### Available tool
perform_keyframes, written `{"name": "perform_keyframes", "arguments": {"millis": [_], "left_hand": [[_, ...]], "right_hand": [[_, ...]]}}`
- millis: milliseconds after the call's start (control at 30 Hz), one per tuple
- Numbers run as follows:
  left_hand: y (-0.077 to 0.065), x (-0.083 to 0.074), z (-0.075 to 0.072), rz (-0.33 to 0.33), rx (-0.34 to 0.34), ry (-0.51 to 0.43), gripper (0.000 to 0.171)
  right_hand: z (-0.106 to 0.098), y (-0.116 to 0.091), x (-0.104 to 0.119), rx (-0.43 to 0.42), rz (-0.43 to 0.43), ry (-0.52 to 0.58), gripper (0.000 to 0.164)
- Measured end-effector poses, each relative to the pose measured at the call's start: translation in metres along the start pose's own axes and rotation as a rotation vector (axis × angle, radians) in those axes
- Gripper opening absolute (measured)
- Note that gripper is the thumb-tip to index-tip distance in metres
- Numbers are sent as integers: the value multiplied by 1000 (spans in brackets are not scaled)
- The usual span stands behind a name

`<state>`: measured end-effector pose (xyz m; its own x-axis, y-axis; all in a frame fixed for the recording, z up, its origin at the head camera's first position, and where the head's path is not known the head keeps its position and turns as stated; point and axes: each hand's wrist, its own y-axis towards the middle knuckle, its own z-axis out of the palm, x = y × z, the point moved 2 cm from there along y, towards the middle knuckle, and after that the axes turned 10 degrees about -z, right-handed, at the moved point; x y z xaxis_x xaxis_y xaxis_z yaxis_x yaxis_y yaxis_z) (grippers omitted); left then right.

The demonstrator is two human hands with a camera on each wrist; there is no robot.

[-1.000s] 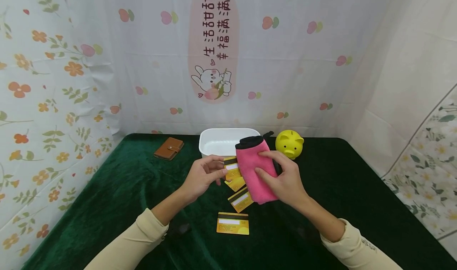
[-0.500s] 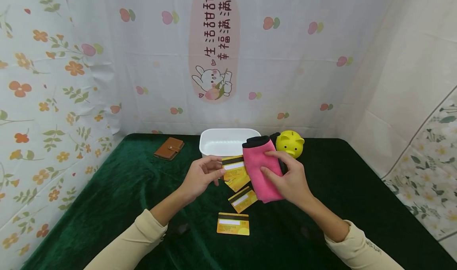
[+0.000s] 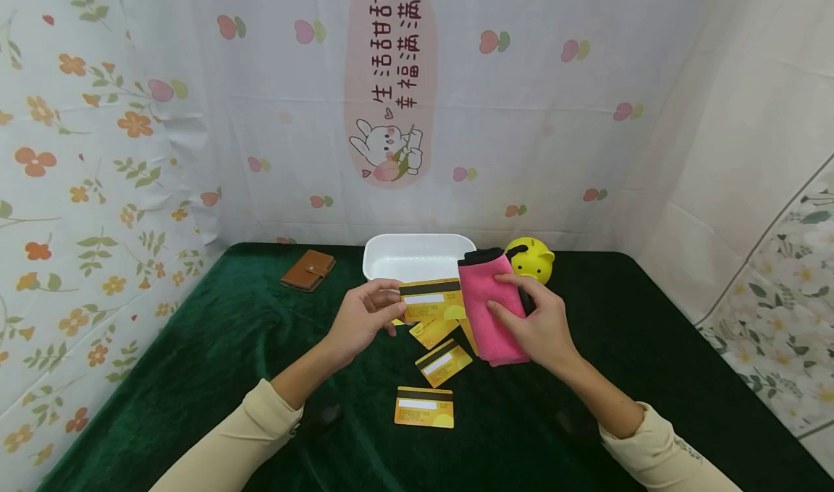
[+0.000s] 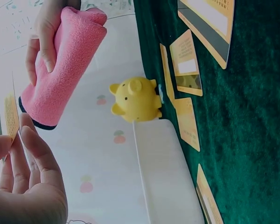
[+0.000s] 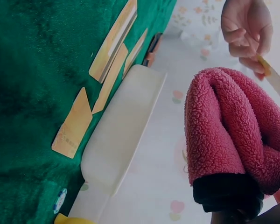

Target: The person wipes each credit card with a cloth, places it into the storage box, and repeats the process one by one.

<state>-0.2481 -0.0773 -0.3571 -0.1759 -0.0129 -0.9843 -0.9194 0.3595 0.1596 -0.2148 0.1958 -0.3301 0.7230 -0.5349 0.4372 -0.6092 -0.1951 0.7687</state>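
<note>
My left hand [image 3: 365, 315] pinches a yellow bank card [image 3: 426, 300] at its left edge, thumb on top, with the dark stripe and white strip facing up. Held in my right hand [image 3: 537, 325] is a folded pink towel [image 3: 491, 307] with black edging, thumb and fingers spread over its side. In the head view the card's right end meets the towel's left edge. Fuzzy folds of the pink towel [image 5: 228, 126] fill much of the right wrist view. Beneath the hands, several more yellow cards lie on the green cloth, among them one card [image 3: 424, 407] in front and another card [image 3: 444, 363] at an angle.
A white plastic basin [image 3: 417, 257] stands at the back, with a yellow piggy bank [image 3: 531, 259] to its right. Toward the back left lies a brown wallet [image 3: 308, 270]. The right wrist view shows a small round chip [image 5: 60, 200] near the piggy bank.
The towel has moved to the right in my right hand, baring more of the card. My left hand has shifted slightly left, and the card now lies more level.
</note>
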Motion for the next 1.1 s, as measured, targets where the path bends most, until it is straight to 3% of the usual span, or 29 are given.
{"name": "perform_keyframes", "arguments": {"millis": [200, 400, 667, 767, 967, 1100], "left_hand": [[2, 1, 0, 12, -20, -39, 39], [2, 0, 0, 46, -14, 38, 28], [2, 2, 1, 65, 22, 52, 32], [3, 4, 3, 67, -13, 44, 31], [8, 4, 9, 80, -185, 58, 18], [8, 2, 12, 48, -194, 39, 18]], "right_hand": [[-4, 5, 16, 15, 2, 39, 39], [-5, 5, 17, 6, 16, 72, 40], [-5, 4, 20, 16, 35, 114, 40], [-5, 4, 21, 13, 33, 117, 40], [-4, 2, 21, 12, 22, 122, 40], [-2, 1, 21, 13, 14, 124, 40]]}}
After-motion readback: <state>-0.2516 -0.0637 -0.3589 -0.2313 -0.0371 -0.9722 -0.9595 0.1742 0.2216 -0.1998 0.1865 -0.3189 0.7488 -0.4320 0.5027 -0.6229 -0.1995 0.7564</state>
